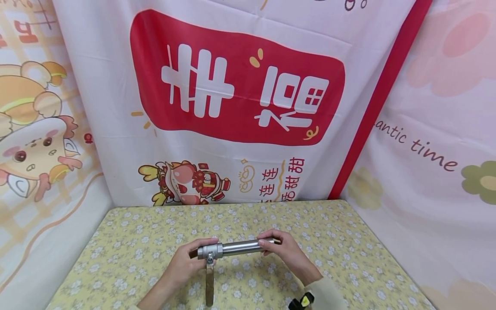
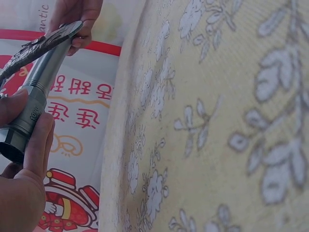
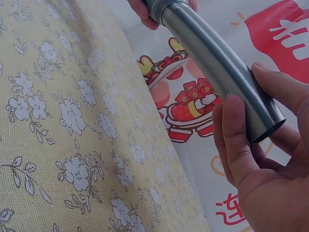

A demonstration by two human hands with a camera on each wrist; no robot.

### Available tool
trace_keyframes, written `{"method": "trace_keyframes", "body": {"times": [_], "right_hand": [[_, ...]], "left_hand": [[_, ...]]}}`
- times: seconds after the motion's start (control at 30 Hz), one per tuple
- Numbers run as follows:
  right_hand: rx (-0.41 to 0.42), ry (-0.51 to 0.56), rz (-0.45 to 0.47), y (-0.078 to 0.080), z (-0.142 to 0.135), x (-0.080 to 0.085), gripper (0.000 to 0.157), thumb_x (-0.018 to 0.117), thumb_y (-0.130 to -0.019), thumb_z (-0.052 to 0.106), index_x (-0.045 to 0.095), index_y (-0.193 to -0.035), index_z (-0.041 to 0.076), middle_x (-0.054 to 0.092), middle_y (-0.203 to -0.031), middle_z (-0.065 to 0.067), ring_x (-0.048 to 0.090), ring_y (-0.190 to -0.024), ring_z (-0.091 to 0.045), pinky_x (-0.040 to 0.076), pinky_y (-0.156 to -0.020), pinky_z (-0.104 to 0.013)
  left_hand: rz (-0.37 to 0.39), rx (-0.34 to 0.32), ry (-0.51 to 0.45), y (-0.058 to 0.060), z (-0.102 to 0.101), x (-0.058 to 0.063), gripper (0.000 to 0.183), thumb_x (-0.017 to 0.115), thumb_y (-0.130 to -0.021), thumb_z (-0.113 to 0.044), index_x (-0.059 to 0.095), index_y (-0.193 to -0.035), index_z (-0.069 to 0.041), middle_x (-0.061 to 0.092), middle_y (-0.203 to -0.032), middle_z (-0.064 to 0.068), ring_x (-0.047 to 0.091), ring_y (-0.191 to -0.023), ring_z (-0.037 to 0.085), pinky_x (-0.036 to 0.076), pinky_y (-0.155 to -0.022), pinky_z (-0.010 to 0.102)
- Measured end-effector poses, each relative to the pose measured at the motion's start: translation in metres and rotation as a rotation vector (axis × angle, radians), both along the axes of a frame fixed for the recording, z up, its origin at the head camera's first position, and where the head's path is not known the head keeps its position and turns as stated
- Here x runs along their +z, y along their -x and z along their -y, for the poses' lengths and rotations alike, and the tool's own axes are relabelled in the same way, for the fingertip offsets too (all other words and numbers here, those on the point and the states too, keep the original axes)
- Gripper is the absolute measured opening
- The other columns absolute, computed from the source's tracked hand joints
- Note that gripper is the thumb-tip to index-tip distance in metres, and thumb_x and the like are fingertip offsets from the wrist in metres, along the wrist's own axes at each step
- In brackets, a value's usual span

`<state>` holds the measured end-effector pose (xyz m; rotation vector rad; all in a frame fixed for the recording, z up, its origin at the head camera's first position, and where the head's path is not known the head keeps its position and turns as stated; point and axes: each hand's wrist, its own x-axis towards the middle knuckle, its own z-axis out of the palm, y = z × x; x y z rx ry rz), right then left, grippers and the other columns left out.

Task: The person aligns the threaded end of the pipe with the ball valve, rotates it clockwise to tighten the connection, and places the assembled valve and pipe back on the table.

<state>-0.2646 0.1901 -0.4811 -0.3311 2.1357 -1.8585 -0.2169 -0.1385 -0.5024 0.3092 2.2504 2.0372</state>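
A metal ball valve (image 1: 211,251) with a long lever handle (image 1: 209,284) is joined to a straight steel pipe (image 1: 241,247), both held above the table. The left hand (image 1: 185,259) grips the valve body, its thumb and fingers on either side in the left wrist view. Around the pipe's far end, the right hand (image 1: 284,252) curls its thumb and fingers. In the right wrist view the pipe's open end (image 3: 267,133) faces the right palm. The lever points toward the table's near side in the head view and looks wrapped in dark, worn covering in the left wrist view.
A yellow floral cloth (image 1: 155,241) covers the table beneath the hands. Printed fabric hangs behind it, with a large red panel (image 1: 240,82), and more printed fabric (image 1: 426,181) hangs at both sides. A dark band with a yellow mark (image 1: 301,301) sits by the right sleeve.
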Motion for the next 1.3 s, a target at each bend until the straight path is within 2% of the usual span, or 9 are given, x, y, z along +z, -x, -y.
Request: {"method": "trace_keyframes", "body": {"times": [0.1, 0.3, 0.57, 0.67, 0.93, 1.2, 1.3], "right_hand": [[0.005, 0.005, -0.001, 0.0001, 0.0001, -0.0009, 0.035, 0.077, -0.103, 0.023, 0.071, -0.13, 0.001, 0.069, -0.13, -0.021, 0.072, -0.101, -0.025, 0.063, -0.093, -0.044], [0.047, 0.015, 0.005, 0.0003, -0.0013, -0.0011, 0.042, 0.077, -0.104, 0.019, 0.066, -0.136, -0.005, 0.069, -0.134, -0.02, 0.072, -0.103, -0.018, 0.06, -0.1, -0.049], [0.161, 0.043, -0.004, 0.0005, -0.0071, -0.002, 0.049, 0.075, -0.101, 0.001, 0.057, -0.145, -0.009, 0.064, -0.141, -0.026, 0.067, -0.116, -0.027, 0.061, -0.095, -0.032], [0.182, 0.054, -0.019, 0.0006, -0.0078, -0.003, 0.047, 0.073, -0.101, -0.002, 0.056, -0.144, -0.01, 0.062, -0.141, -0.029, 0.066, -0.117, -0.029, 0.061, -0.094, -0.031], [0.192, 0.048, -0.056, 0.0004, -0.0091, -0.003, 0.045, 0.073, -0.102, -0.001, 0.055, -0.142, -0.011, 0.061, -0.136, -0.032, 0.067, -0.11, -0.023, 0.062, -0.093, -0.032], [0.171, 0.031, -0.04, 0.0003, -0.009, -0.0017, 0.046, 0.074, -0.102, 0.003, 0.057, -0.143, -0.011, 0.062, -0.138, -0.029, 0.068, -0.11, -0.02, 0.062, -0.093, -0.031], [0.164, 0.025, -0.03, 0.0001, -0.0089, -0.0015, 0.047, 0.075, -0.103, 0.005, 0.058, -0.143, -0.01, 0.061, -0.141, -0.029, 0.068, -0.109, -0.018, 0.062, -0.096, -0.035]], "left_hand": [[0.0, -0.001, -0.002, 0.0, 0.0, -0.0002, 0.05, 0.079, -0.094, -0.004, 0.07, -0.144, -0.004, 0.064, -0.15, 0.026, 0.068, -0.112, 0.025, 0.062, -0.08, 0.03], [0.006, 0.0, -0.008, -0.0001, -0.0001, -0.0007, 0.05, 0.078, -0.095, -0.003, 0.071, -0.144, -0.005, 0.063, -0.151, 0.025, 0.068, -0.112, 0.024, 0.062, -0.08, 0.03], [0.019, 0.007, -0.016, -0.0006, -0.0001, -0.0012, 0.051, 0.077, -0.094, -0.002, 0.069, -0.145, -0.002, 0.063, -0.151, 0.025, 0.068, -0.112, 0.024, 0.062, -0.08, 0.03], [0.019, 0.01, -0.011, -0.0007, -0.0004, -0.0012, 0.051, 0.077, -0.094, -0.002, 0.069, -0.145, -0.002, 0.064, -0.151, 0.025, 0.068, -0.111, 0.024, 0.062, -0.08, 0.03], [0.015, 0.008, -0.012, -0.0008, -0.0007, -0.001, 0.051, 0.078, -0.095, -0.003, 0.069, -0.145, -0.002, 0.064, -0.151, 0.025, 0.068, -0.112, 0.024, 0.061, -0.08, 0.029], [0.014, 0.002, -0.017, -0.0011, -0.001, -0.0006, 0.052, 0.077, -0.094, -0.002, 0.068, -0.145, -0.001, 0.063, -0.151, 0.025, 0.068, -0.112, 0.024, 0.061, -0.081, 0.029], [0.017, 0.005, -0.017, -0.0011, -0.0015, -0.0008, 0.051, 0.077, -0.094, -0.001, 0.069, -0.145, -0.002, 0.063, -0.151, 0.025, 0.068, -0.112, 0.024, 0.061, -0.081, 0.028]]}}
